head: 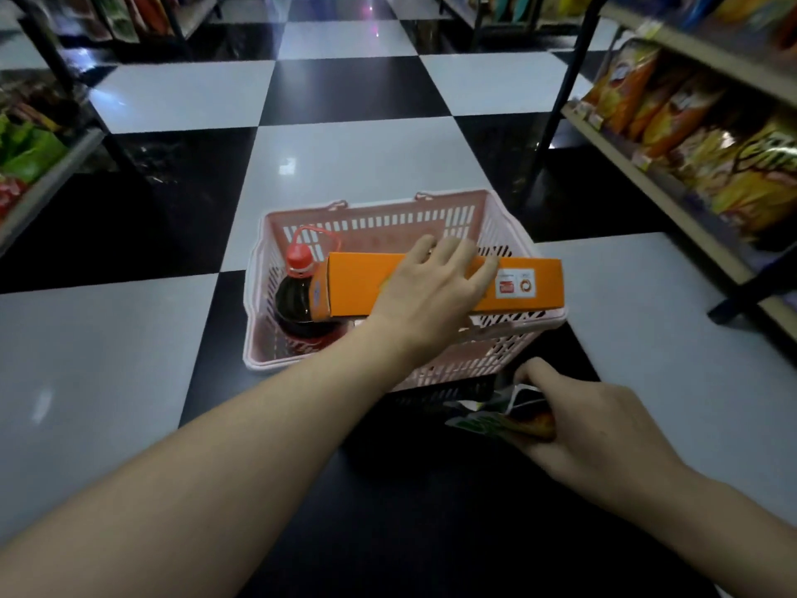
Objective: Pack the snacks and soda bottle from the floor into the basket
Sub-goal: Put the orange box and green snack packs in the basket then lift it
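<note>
Currently packed: soda bottle (297,295), lying in the pink basket (517,338) on the floor. In progress: orange box (362,280), grasped from above by the left hand (431,287), spanning the basket with its right end over the rim, not yet settled inside. Outstanding: snack bag (502,418), clenched in the right hand (595,429) on the floor just beside the basket. Further items: none visible.
</note>
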Motion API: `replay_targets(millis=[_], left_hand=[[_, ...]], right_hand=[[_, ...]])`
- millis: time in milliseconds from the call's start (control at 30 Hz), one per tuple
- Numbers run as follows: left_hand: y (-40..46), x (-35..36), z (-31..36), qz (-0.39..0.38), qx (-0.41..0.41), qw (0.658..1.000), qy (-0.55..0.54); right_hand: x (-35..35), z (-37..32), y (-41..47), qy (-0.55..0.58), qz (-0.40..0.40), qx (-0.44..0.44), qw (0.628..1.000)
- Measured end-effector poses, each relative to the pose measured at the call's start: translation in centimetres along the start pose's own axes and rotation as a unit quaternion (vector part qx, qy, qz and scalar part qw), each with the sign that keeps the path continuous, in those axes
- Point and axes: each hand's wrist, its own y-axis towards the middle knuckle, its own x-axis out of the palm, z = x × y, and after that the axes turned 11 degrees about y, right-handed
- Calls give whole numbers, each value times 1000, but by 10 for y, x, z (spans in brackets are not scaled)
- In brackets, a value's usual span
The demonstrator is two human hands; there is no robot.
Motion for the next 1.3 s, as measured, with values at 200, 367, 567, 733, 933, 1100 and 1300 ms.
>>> replay_targets(millis=[200,367,567,733,933,1100,1300], left_hand=[[-3,17,7,-21,21,999,30],[-28,26,-12,-110,-43,993,3],[-66,38,-19,-132,-147,977,-86],[-28,57,-5,-138,-242,959,-57],[-23,65,7,-197,-250,945,-71],[-65,79,-1,-259,-206,939,-94],[-83,90,-3,-214,-193,951,-115]], right_hand=[[-3,14,0,-26,51,5,998],[-3,19,6,5,112,24,993],[-20,19,34,-24,251,26,967],[-8,25,63,-59,234,7,970],[17,40,80,-76,192,28,978],[49,48,97,-71,155,43,984],[78,62,136,-98,-8,117,988]])
